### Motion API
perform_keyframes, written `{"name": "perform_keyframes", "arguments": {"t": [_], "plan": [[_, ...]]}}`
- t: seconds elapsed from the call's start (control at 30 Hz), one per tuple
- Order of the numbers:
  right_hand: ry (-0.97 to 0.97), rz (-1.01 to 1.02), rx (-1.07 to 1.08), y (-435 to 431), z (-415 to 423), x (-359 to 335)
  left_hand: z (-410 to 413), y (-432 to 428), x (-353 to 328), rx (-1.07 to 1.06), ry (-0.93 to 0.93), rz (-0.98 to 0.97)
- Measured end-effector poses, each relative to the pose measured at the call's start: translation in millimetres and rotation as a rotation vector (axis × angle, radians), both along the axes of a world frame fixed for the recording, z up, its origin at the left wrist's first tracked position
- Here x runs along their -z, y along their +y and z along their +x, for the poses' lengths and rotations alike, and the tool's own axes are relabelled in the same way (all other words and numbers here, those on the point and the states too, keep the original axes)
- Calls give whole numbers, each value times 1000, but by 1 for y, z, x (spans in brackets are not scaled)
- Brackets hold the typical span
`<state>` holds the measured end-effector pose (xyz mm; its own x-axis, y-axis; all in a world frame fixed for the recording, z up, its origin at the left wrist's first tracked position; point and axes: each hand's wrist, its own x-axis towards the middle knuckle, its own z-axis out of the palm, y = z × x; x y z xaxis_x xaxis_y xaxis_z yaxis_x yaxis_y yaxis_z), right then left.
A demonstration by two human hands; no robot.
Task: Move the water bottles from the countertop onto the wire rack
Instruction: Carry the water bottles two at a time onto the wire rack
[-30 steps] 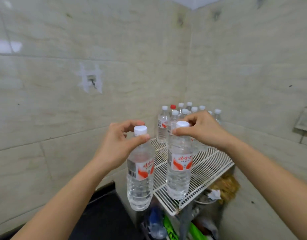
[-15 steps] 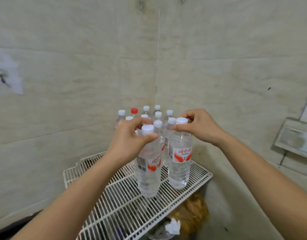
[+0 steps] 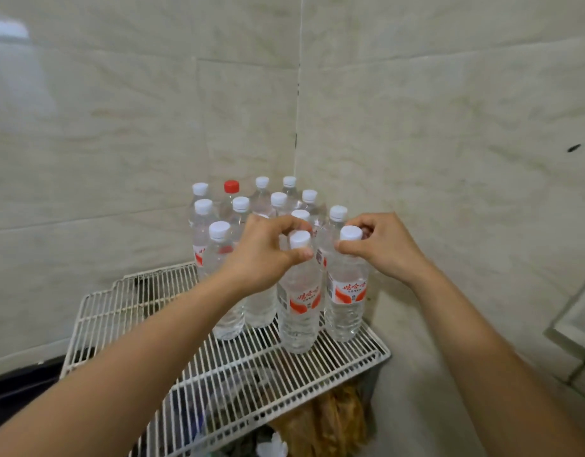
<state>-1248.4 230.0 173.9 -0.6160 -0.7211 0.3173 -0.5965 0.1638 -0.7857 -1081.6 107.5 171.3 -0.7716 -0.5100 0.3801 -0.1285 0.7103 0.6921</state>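
Note:
A white wire rack (image 3: 146,301) stands in the tiled corner. Several clear water bottles (image 3: 218,255) with white caps, one with a red cap (image 3: 231,186), stand grouped at its back. My left hand (image 3: 264,255) grips the neck of a bottle (image 3: 299,311) with a red and white label; its base rests on the rack wires. My right hand (image 3: 383,249) pinches the neck of a second labelled bottle (image 3: 345,301), which stands on the rack near the right edge.
Tiled walls meet right behind the bottles. The black countertop edge (image 3: 17,380) shows at lower left. Bags and clutter (image 3: 334,420) lie under the rack. A fixture (image 3: 578,321) sticks out from the right wall.
Both hands have carried their bottles from the rack's front to its back right part and lowered them onto the wires beside the group.

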Motion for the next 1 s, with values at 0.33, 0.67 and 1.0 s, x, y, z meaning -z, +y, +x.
{"name": "perform_keyframes", "arguments": {"t": [0.33,0.67,1.0], "plan": [[-48,16,-41,-4,-24,7,-25,2,6,-21,-19,39],[-4,-14,-17,-2,-32,11,-41,7,6,-45,-17,106],[267,49,-20,3,-34,11,-50,11,10,-84,-71,17]]}}
